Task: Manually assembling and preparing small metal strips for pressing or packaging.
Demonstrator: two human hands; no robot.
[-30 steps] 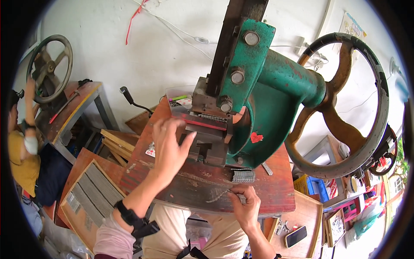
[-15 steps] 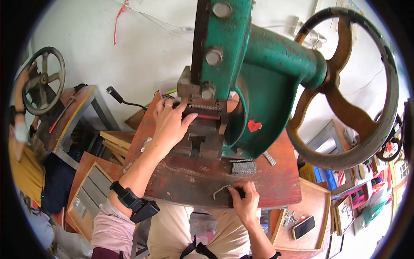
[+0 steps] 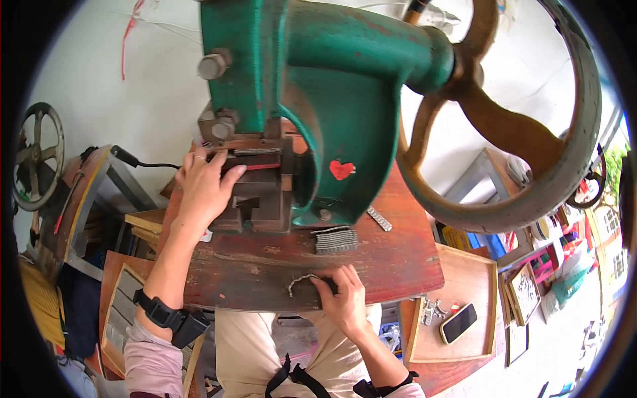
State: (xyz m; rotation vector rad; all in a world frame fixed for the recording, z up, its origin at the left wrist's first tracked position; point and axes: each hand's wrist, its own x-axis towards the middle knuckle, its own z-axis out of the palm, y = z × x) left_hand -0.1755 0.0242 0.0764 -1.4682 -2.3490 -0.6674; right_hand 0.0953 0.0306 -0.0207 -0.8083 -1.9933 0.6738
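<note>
I have the right hand (image 3: 344,300) pinched on one end of a thin strip (image 3: 296,280), pale grey, bumpy, free end hooked down toward me; it's over the near part of the worn red-brown table (image 3: 252,282), a ridged grey stack (image 3: 335,241) lying beyond it. Left hand (image 3: 202,184) is at the green press (image 3: 358,126), thumb by the left end of a red-edged bar (image 3: 263,166); can't tell if it's gripping.
</note>
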